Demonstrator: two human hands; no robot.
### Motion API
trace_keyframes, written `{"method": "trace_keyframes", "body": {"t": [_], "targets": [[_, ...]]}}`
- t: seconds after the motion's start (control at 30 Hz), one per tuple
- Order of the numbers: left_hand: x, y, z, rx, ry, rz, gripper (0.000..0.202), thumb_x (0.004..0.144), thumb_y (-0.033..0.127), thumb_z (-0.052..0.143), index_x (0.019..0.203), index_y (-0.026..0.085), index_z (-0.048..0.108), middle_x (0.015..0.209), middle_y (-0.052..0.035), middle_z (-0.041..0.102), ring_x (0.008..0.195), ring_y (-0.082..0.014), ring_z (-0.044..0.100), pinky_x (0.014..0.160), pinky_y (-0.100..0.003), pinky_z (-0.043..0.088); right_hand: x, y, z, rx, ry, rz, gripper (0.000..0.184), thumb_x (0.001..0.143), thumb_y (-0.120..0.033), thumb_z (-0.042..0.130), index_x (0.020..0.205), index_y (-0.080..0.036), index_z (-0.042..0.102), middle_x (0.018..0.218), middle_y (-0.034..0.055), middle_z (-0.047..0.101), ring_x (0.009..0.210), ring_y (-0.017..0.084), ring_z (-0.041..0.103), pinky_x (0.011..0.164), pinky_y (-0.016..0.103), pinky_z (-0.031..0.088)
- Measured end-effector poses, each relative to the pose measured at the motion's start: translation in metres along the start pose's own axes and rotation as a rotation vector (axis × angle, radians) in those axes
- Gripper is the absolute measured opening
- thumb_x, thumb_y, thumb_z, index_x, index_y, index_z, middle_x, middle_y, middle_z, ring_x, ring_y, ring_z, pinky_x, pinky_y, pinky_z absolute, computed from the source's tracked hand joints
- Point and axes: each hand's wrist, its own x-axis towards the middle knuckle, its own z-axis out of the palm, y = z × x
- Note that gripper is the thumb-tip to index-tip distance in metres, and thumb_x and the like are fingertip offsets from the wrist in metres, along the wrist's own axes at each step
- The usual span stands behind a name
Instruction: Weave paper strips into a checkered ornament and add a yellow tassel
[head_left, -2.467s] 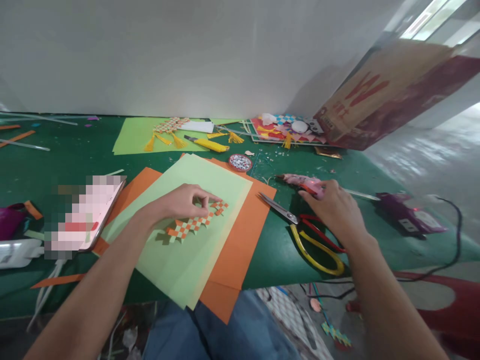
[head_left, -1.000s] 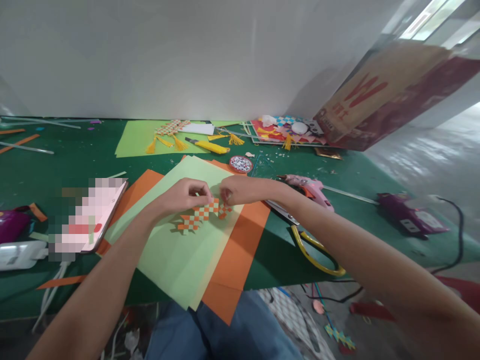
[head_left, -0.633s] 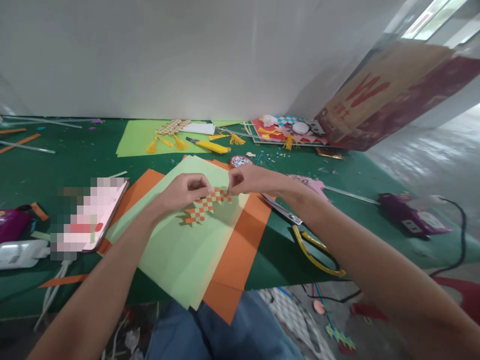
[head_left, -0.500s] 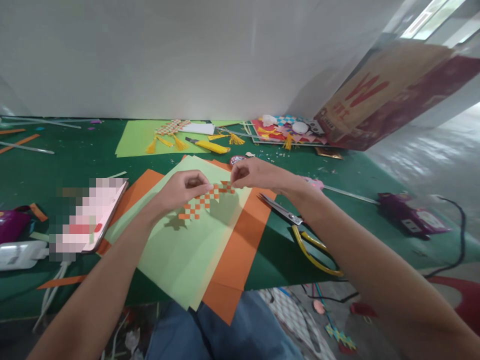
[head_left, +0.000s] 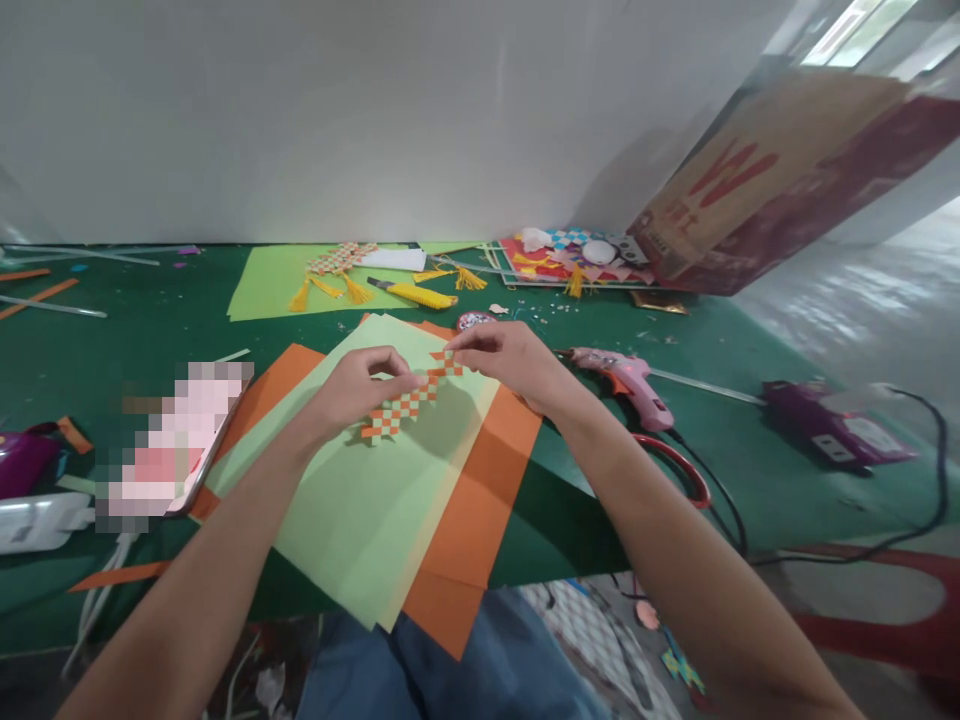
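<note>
My left hand (head_left: 358,388) pinches the left part of a woven orange and pale green checkered paper piece (head_left: 405,408) between thumb and fingertips. With thumb and forefinger, my right hand (head_left: 506,362) holds the upper right end of the same piece. The weave has jagged, stepped edges and slants up to the right, just over a stack of pale green paper (head_left: 352,540). Orange paper sheets (head_left: 480,500) lie under that stack and stick out on both sides.
A pink glue gun (head_left: 634,385) and a red loop-shaped handle (head_left: 686,468) lie right of my forearm. At the back are a yellow cutter (head_left: 420,294), tasselled weaves (head_left: 341,260) and a paper bag (head_left: 780,180). A phone (head_left: 184,430) lies left.
My right hand has shifted slightly left, and the woven piece has turned more toward view. My right forearm has swung left, covering the yellow-handled scissors and uncovering the glue gun.
</note>
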Motion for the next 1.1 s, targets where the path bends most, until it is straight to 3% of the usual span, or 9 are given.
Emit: {"method": "trace_keyframes", "body": {"t": [0.13,0.3,0.6,1.1], "targets": [[0.0019,-0.0040,0.0032,-0.076,0.024,-0.017,0.033,0.068,0.045,0.072,0.064,0.016,0.058,0.085,-0.0049,0.066,0.078,-0.0155,0.059,0.065,-0.027,0.045,0.0000,0.0019,0.0042,-0.001,0.004,-0.054,0.011,0.069,-0.023,0.060,0.073,-0.017,0.069,0.068,0.0004,0.063,0.061,0.010,0.051,0.059,0.026,0.039],[0.0027,-0.0072,0.0035,-0.082,0.020,-0.060,0.033,0.067,0.046,0.072,0.064,0.017,0.057,0.093,-0.0069,0.068,0.075,-0.0157,0.060,0.061,-0.029,0.044,-0.0009,0.0008,0.0048,0.010,-0.012,-0.073,0.010,0.069,-0.022,0.061,0.072,-0.017,0.068,0.067,0.0000,0.063,0.060,0.010,0.051,0.058,0.026,0.039],[0.0017,-0.0055,0.0034,-0.077,0.022,-0.058,0.037,0.070,0.044,0.070,0.059,0.018,0.046,0.076,-0.0020,0.065,0.059,-0.0101,0.050,0.050,-0.024,0.033,-0.0031,-0.0014,0.0066,0.079,-0.032,-0.060,0.008,0.069,-0.022,0.061,0.071,-0.017,0.067,0.064,-0.0016,0.060,0.056,0.008,0.047,0.054,0.024,0.037],[0.0009,-0.0010,0.0043,-0.057,0.032,-0.058,0.035,0.070,0.040,0.068,0.059,0.019,0.042,0.066,0.0020,0.056,0.055,-0.0092,0.042,0.051,-0.024,0.031,-0.0037,-0.0003,0.0065,0.141,-0.064,-0.025,0.008,0.068,-0.023,0.063,0.072,-0.017,0.066,0.062,-0.0023,0.058,0.055,0.008,0.046,0.054,0.025,0.037]]}}
